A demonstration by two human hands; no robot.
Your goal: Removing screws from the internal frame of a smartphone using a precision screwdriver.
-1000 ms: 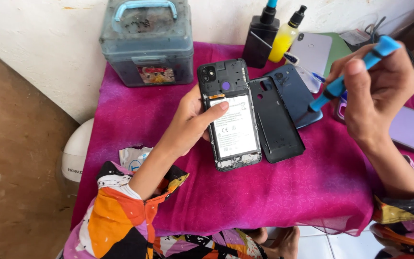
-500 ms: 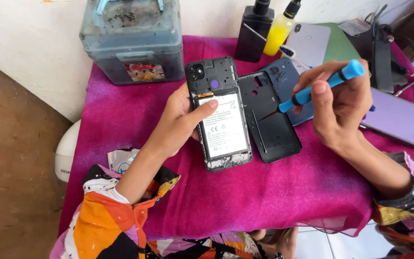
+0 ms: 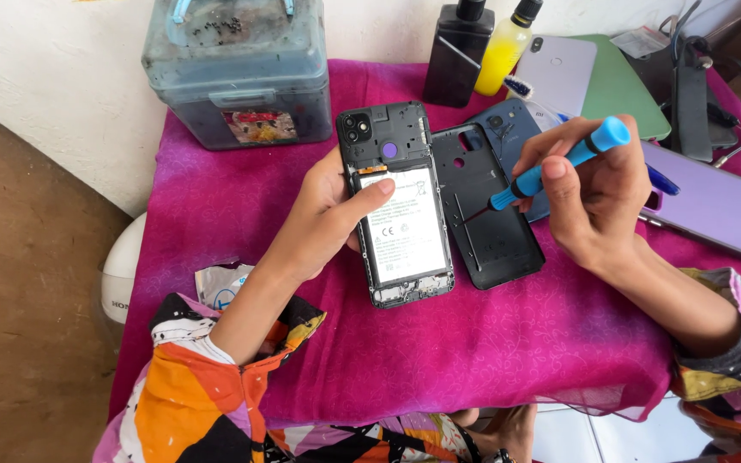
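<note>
Left hand (image 3: 323, 214) grips open phone (image 3: 396, 206) by its edges; light, fragile. Right hand (image 3: 589, 193) pinches screwdriver (image 3: 555, 165).

Left hand (image 3: 323, 219) lies flat, thumb extended; right hand (image 3: 589, 193) is curled, fingers apparently pinched.

You see a matt black plastic back cover (image 3: 495, 223) lying on patterned magenta cloth (image 3: 473, 343), beside the opened phone (image 3: 396, 206) with its paper-labelled battery; your screwdriver (image 3: 559, 163) has a smooth blue plastic handle.
</note>
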